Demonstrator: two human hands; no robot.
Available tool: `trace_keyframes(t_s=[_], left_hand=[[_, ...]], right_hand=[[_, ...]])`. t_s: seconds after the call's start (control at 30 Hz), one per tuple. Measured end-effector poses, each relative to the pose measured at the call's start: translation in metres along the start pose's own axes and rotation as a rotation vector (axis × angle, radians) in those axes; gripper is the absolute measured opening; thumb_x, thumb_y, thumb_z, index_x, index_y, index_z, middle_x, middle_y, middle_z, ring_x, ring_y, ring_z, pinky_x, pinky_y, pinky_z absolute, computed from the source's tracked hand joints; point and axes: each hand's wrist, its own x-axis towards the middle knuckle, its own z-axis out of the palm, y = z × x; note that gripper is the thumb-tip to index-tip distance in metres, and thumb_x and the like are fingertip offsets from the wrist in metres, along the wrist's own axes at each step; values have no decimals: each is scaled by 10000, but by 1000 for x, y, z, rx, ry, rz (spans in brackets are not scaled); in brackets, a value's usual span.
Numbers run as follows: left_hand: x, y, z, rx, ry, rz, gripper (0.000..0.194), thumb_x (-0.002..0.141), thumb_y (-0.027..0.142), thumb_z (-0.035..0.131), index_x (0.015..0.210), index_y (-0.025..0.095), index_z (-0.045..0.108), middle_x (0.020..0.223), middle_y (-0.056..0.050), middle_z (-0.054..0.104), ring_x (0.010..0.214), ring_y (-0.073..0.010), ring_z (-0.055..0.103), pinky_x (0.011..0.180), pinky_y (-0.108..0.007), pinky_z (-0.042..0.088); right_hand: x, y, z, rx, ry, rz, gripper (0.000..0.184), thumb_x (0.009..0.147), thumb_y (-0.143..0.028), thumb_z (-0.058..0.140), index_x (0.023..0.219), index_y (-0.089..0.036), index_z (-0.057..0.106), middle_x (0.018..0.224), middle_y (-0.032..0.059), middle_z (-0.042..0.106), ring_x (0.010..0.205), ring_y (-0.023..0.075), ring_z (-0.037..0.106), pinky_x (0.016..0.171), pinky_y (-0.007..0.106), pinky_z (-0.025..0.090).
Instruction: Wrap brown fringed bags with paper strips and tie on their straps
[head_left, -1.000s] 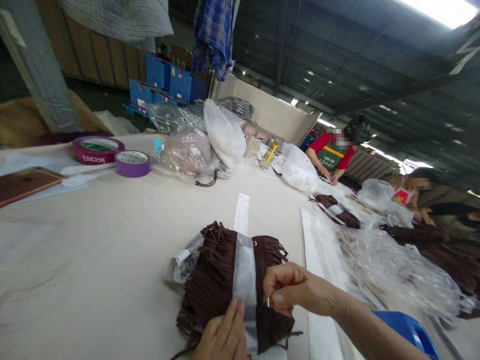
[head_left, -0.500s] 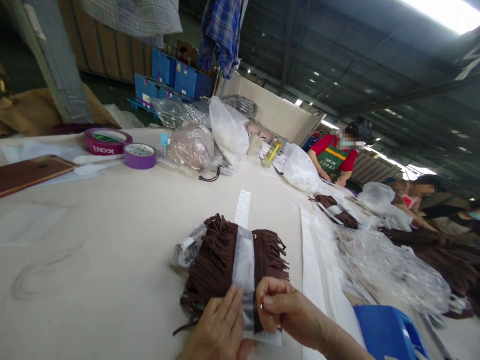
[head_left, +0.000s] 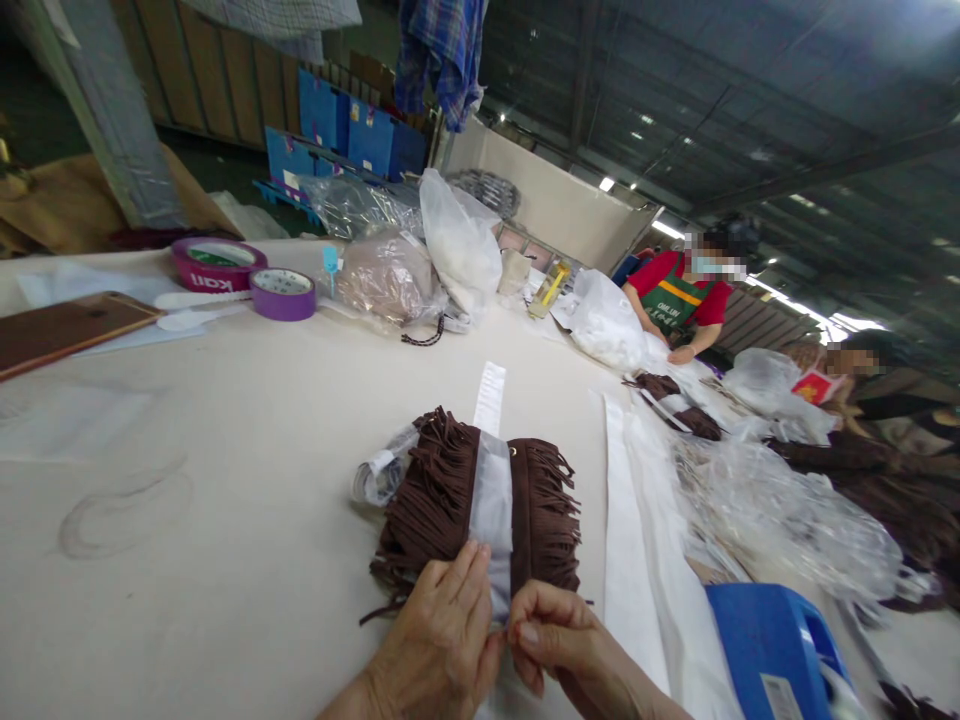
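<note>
A dark brown fringed piece [head_left: 427,500], suede-like with a small metal eyelet, lies on the pale table. Down its middle runs a translucent whitish strip [head_left: 491,495]. My left hand [head_left: 442,630] rests flat on the lower part of that strip, fingers stretched out together. Beside it, at the near edge of the brown piece, my right hand [head_left: 559,635] is closed in a pinch; what sits between thumb and fingertips is hidden. A white paper strip [head_left: 490,400] sticks out past the far edge, and crumpled clear plastic [head_left: 384,475] juts from the left side.
Tape rolls [head_left: 283,295] and a phone [head_left: 75,330] lie at the back left. Plastic bags [head_left: 457,250] stand at the back. White sheeting [head_left: 637,540], a blue plastic container [head_left: 772,640] and clear wrap [head_left: 795,520] occupy the right. Co-workers [head_left: 679,300] are at work beyond.
My right hand has moved down from the brown piece's right part to its near edge, close to my left thumb. My left hand stays on the strip. The view has shifted slightly.
</note>
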Motion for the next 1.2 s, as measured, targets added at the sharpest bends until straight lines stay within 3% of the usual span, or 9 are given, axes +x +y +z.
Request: trace_keyframes(t_s=[0.3,0.53,0.63,0.73,0.83,0.9,1.07,1.2], left_hand=[[-6,1,12,26,31,27,334,865,170,336,1023,28,594,1162,-209,579,1136,-313,487,816,-399,387],[-6,1,14,53,38,30,322,862,131,328,1008,37,598,1160,-207,579,1143,-313,481,809,-398,392],[-3,1,9,49,26,29,300,859,143,363,1015,34,594,1149,-205,587,1139,-306,487,805,-389,405],[-3,1,7,31,15,22,292,849,142,387,1033,33,587,1166,-200,581,1151,-299,482,825,-388,401],[-3,2,7,12,-1,7,297,844,142,395,1058,37,574,1193,-195,565,1172,-295,467,859,-395,384],[-3,2,7,6,-10,5,299,845,141,393,1064,39,569,1198,-192,563,1171,-292,469,862,-393,377],[-3,2,5,7,5,2,300,861,157,368,1038,44,583,1167,-180,587,1134,-288,500,853,-386,367],[-3,1,1,-11,-12,-13,338,897,263,373,1050,51,586,1169,-170,591,1136,-276,500,873,-367,362]], right_hand=[[-2,17,-5,-86,12,-77,278,728,-374,703,723,-114,605,583,20,606,451,48,459,453,168,342],[-9,27,-13,-184,-43,-17,359,738,-473,660,756,-132,548,578,1,573,441,44,437,439,165,329],[-16,9,-13,-353,1,-27,364,749,-496,624,733,-147,524,543,-28,506,455,54,403,440,173,312],[-24,-23,-7,-673,1,-38,252,785,-384,584,708,-147,547,570,-31,473,526,73,401,487,188,309],[-28,-56,2,-1002,-110,29,97,759,-184,548,674,-147,577,593,-34,463,571,79,399,513,191,299],[-27,-74,9,-1100,-221,107,91,730,-112,526,673,-147,587,600,-38,471,568,75,407,511,186,297],[-15,-94,16,-921,-400,163,92,731,-186,555,676,-123,592,631,-16,501,571,80,433,528,197,325],[-5,-84,7,-686,-364,170,180,727,-291,608,690,-115,592,621,-7,505,570,83,435,536,202,334]])
